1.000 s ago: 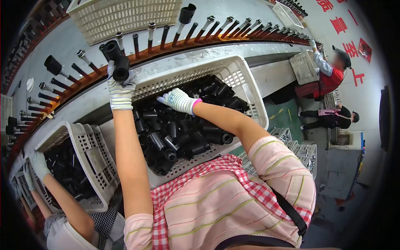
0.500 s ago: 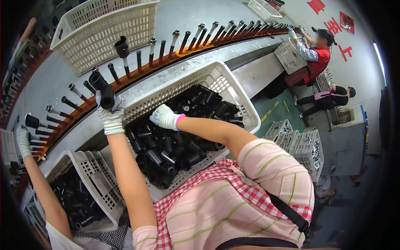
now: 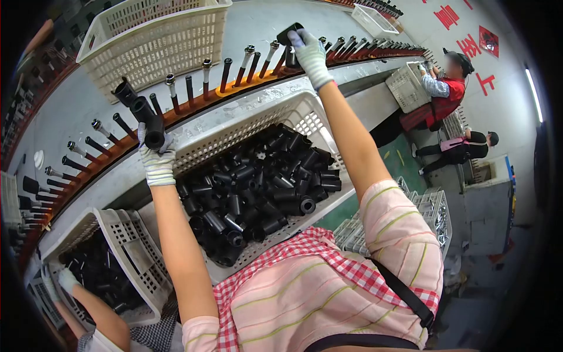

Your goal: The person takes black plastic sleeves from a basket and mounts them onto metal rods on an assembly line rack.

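Observation:
Gloved, my left hand (image 3: 157, 157) is closed on a black tube part (image 3: 150, 126) near the line of upright rods, above the left end of the crate. My right hand (image 3: 309, 56) reaches up to the rod line, its fingers closed on a black cup-shaped part (image 3: 290, 35) at the top of a rod. Below my hands, a white perforated crate (image 3: 346, 196) holds a heap of black tube parts (image 3: 252, 182). Rods with black or silver tops (image 3: 226, 73) stand along an orange-brown strip.
A large white basket (image 3: 158, 50) stands behind the rods. At lower left, a co-worker's gloved hand (image 3: 68, 280) is in another crate (image 3: 132, 252) of black parts. Two people (image 3: 443, 91) (image 3: 469, 146) are at the right. Stacked crates (image 3: 431, 214) stand on the floor.
My right hand has risen from the crate to the rod line with a black part. My left hand still holds its tube part. The co-worker's hand has moved from the rods down to its crate.

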The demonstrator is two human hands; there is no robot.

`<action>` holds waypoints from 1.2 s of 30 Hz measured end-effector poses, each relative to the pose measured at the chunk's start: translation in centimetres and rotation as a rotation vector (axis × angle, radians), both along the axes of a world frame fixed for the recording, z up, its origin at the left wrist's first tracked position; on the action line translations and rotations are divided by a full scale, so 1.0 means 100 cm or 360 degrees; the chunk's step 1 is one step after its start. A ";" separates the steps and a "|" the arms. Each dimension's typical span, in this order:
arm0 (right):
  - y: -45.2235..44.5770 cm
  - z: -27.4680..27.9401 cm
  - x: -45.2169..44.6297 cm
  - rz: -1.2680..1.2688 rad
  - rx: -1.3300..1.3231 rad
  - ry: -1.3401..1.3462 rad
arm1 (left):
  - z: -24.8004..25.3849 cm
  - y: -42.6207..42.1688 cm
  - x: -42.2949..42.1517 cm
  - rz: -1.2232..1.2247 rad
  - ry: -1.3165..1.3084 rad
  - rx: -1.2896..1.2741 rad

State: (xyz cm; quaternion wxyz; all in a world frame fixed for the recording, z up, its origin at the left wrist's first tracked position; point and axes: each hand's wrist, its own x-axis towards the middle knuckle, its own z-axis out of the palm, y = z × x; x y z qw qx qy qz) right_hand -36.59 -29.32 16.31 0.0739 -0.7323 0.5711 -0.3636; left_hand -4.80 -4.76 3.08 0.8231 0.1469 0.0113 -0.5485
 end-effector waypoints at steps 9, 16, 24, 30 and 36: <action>-0.018 0.000 0.060 0.0413 0.0292 0.0778 | -0.005 0.000 0.002 -0.0047 0.0066 0.0071; 0.035 -0.020 0.060 0.0957 0.0288 0.0067 | 0.001 -0.001 0.001 -0.0002 0.0041 0.0156; -0.056 -0.007 -0.060 0.0384 -0.0233 -0.0540 | 0.000 -0.002 0.001 0.0000 0.0088 0.0119; -0.107 0.004 -0.123 -0.0334 -0.0403 0.0320 | 0.013 0.000 -0.003 -0.0028 0.0187 0.0196; -0.133 0.000 -0.103 -0.0401 -0.0246 0.0458 | 0.013 0.001 -0.005 0.0102 0.0107 0.0343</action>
